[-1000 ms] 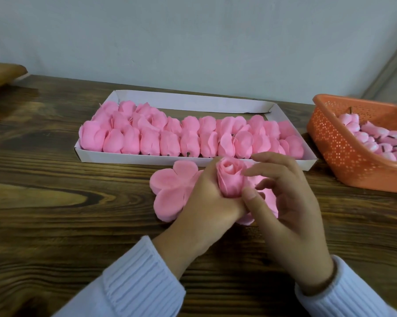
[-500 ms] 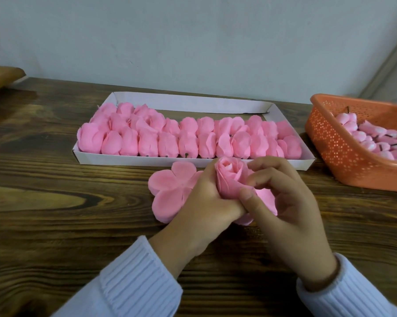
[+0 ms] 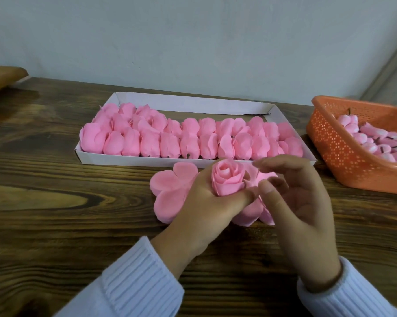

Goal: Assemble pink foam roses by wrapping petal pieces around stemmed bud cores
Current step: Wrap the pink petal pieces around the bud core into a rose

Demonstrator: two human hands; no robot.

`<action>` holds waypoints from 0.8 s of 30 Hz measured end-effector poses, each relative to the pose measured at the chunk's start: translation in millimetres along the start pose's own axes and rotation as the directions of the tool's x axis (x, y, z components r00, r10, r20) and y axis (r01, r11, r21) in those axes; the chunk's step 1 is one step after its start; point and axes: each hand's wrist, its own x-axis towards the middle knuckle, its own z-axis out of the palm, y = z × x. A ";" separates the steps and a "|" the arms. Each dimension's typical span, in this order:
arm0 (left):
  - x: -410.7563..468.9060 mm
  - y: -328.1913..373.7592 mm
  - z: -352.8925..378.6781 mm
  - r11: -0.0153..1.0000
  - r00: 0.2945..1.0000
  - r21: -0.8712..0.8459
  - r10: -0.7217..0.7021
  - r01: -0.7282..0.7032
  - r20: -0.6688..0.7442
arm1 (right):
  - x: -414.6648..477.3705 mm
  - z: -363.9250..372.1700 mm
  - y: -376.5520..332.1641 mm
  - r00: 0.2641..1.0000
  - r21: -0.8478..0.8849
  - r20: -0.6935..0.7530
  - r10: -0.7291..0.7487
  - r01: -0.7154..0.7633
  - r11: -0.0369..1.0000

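1. The wooden surface (image 3: pixel 55 202) runs wide and bare on the left, out to its far edge under the pale wall (image 3: pixel 193 42). That side has the most open room.
2. A shallow white tray (image 3: pixel 193 104) lies across the middle, its near rim just beyond the hands. Finished roses (image 3: pixel 193 138) fill its front part in packed rows, and the strip along its back wall is bare.
3. An orange basket (image 3: pixel 344 161) sits near the right edge, well apart from the tray's corner, with bud cores (image 3: pixel 371 143) heaped inside it.
4. Flat petal pieces (image 3: pixel 167 191) lie on the surface between the tray and the person, partly under both hands.
5. The left hand (image 3: pixel 206 202) grips the rose (image 3: pixel 227 179) upright just in front of the tray's near rim. The thumb lies across its base and the fingers curl behind it.
6. The right hand (image 3: pixel 302 213) sits just beside the rose, its fingers (image 3: pixel 284 160) loosely curved and spread, holding nothing that I can see. Its thumb tip touches the left thumb.
7. Half a second ago those right fingers were pressed onto the rose's side. They have since drawn off to the right, so the spiralled bloom is uncovered.
8. The tray, basket and loose petal pieces have not shifted.
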 end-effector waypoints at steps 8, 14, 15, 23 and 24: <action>-3.0 0.5 0.9 0.996 0.993 0.006 0.084 -0.085 0.086 | -3.0 2.6 1.2 0.971 -0.235 0.227 -0.074 0.128 0.964; -1.8 -0.3 1.9 0.993 0.993 -0.026 0.114 -0.114 -0.006 | -4.7 4.4 2.8 0.980 -0.071 0.200 0.018 -0.004 0.997; -1.6 0.2 1.2 0.990 0.990 -0.027 0.136 -0.137 -0.023 | -5.1 5.2 4.2 0.987 0.006 0.148 0.063 -0.064 0.998; -2.3 6.0 -0.2 0.945 1.000 -0.327 0.021 -0.020 -0.001 | -2.0 11.5 10.3 0.770 0.409 0.341 0.539 -0.638 0.653; -3.1 7.3 -0.3 0.946 1.000 -0.325 0.005 -0.003 0.004 | -2.7 14.0 9.0 0.715 0.431 0.435 0.547 -0.699 0.571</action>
